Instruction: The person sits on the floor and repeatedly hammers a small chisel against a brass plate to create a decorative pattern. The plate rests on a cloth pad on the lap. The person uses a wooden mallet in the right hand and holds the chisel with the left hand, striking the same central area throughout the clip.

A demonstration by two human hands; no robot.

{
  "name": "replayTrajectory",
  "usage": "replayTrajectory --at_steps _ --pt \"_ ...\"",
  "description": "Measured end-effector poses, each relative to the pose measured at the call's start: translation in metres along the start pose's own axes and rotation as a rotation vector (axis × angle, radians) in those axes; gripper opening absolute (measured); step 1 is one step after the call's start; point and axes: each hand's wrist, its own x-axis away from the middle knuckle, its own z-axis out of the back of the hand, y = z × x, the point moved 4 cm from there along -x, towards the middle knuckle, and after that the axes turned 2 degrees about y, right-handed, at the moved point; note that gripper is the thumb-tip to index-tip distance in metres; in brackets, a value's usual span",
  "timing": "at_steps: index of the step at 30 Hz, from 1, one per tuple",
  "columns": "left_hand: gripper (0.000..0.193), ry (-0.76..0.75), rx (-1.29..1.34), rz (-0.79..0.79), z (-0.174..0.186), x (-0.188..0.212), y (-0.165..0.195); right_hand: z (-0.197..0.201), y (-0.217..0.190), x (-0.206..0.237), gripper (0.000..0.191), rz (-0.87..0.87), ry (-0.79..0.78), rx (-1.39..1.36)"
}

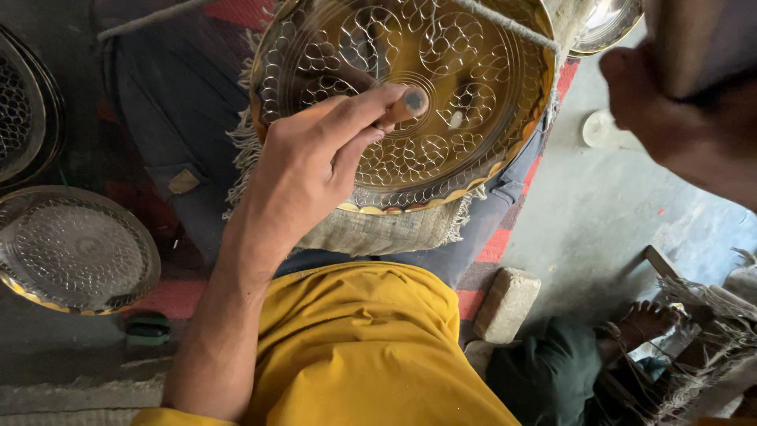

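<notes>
Off to our left we see two engraved metal plates (75,248) (24,102) lying on the floor. Near our knee sits a pale stone block (507,304), and beside it a co-worker's bare foot (646,322) rests by frayed sacking (710,331).

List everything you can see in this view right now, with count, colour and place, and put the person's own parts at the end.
Engraved tray: one, brass-gold with a scale pattern, top centre on the lap.
Punch tool: one, brownish with a dark end, upright on the tray, in the left hand.
Cloth pad: one, beige and fringed, under the tray.
Patterned plates: two, silvery; one at the left, one at the left edge above it.
Block: one, pale stone-coloured, on the floor right of centre.
Mallet-like object: one, blurred grey-brown, top right, in the right hand.
Foot: one, bare, lower right; whose, cannot tell.
Left hand: grips the punch.
Right hand: raised, blurred, top right.
</notes>
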Motion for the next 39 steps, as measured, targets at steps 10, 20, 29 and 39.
replayTrajectory --at_steps 10,20,29,39 --pt "0.024 0.373 0.001 0.138 -0.018 0.019 0.014 0.002 -0.006 -0.033 0.019 0.117 -0.102 0.018" --pt "0.037 0.531 0.208 0.169 -0.030 0.024 0.012 0.011 -0.017 -0.041 0.021 0.156 -0.096 0.040" --pt "0.042 0.549 0.193 0.179 -0.032 0.025 0.010 0.022 -0.034 -0.051 0.024 0.190 -0.117 0.040" --pt "0.024 0.468 0.126 0.215 -0.019 0.013 0.016 0.023 -0.048 -0.059 0.024 0.033 -0.218 0.016"
